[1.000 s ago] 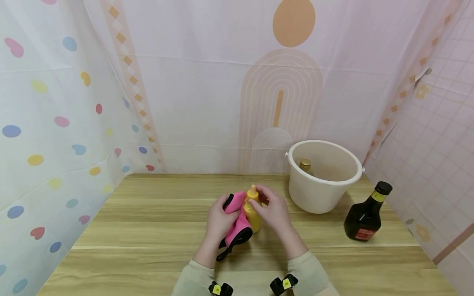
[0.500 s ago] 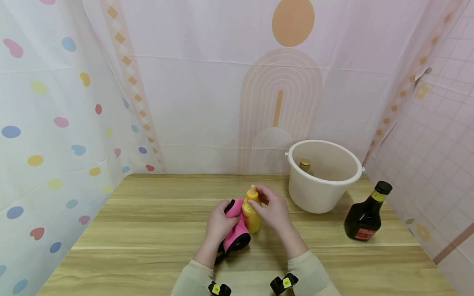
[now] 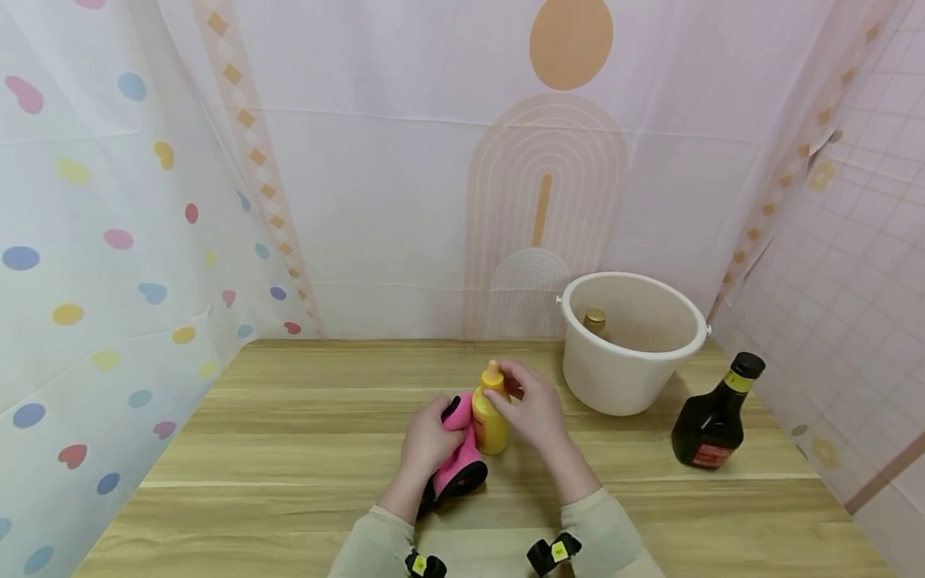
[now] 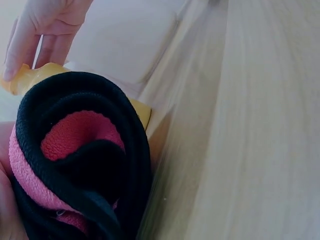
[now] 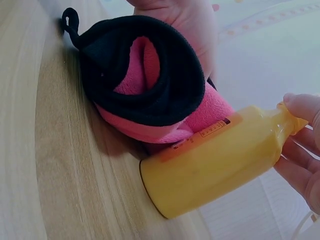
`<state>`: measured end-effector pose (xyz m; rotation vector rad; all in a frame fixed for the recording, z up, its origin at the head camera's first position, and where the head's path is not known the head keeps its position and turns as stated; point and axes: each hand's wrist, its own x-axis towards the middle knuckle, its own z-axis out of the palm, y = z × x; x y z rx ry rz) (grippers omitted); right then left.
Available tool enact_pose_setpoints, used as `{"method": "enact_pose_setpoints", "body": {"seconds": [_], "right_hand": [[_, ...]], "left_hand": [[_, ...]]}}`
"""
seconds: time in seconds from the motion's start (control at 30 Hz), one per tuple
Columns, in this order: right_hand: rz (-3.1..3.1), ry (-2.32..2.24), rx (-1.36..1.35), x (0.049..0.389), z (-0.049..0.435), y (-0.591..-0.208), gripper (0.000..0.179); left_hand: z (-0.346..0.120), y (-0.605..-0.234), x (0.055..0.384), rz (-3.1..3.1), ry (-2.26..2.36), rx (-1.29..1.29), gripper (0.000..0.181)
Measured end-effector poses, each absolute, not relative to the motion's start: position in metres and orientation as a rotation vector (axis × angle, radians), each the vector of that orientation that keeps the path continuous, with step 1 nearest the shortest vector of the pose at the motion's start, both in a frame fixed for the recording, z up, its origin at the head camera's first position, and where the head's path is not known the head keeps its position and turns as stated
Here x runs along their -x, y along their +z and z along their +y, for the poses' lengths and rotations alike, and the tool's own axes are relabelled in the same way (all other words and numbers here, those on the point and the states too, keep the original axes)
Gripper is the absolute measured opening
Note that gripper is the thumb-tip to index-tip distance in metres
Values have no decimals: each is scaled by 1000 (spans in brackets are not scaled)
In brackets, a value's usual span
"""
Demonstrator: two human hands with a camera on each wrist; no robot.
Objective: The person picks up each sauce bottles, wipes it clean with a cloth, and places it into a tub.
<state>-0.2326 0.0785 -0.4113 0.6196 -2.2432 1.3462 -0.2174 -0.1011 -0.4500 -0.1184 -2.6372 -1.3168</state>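
Note:
A yellow squeeze bottle [image 3: 491, 427] stands upright on the wooden table. My right hand [image 3: 533, 404] pinches it near the cap, thumb on one side and fingers on the other, as the right wrist view shows. My left hand [image 3: 429, 437] grips a bunched pink cloth [image 3: 454, 466] with black edging. In the right wrist view the cloth [image 5: 145, 80] lies against the bottle's side [image 5: 215, 165], over part of its label. A black hanging loop [image 5: 70, 25] sticks out from the cloth. The left fingers are partly hidden behind the cloth.
A white bucket [image 3: 614, 385] stands at the back right, with a gold-capped bottle [image 3: 596, 320] inside. Right of it, a dark bottle [image 3: 710, 429] with a black cap and red label stands on the table [image 3: 289, 449]. Patterned curtains [image 3: 390, 201] hang behind and at both sides.
My left hand has moved the cloth slightly down along the bottle's left side, showing more of the bottle. The right hand stays at the bottle's top, almost still.

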Motion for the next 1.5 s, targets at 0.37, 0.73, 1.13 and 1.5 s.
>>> {"method": "enact_pose_setpoints", "body": {"seconds": [0.37, 0.73, 1.13, 1.5], "right_hand": [[-2259, 1314, -613, 233, 78, -413, 35], [-2249, 1310, -629, 234, 78, -413, 34], [-2227, 1305, -653, 235, 78, -414, 34], [-2233, 1306, -649, 234, 78, -414, 34]], "left_hand": [[-105, -433, 213, -2486, -1437, 32, 38], [-92, -397, 201, -2270, -1513, 4, 30], [-79, -408, 201, -2177, -1386, 179, 36], [-80, -413, 203, -2247, -1121, 351, 38]]}}
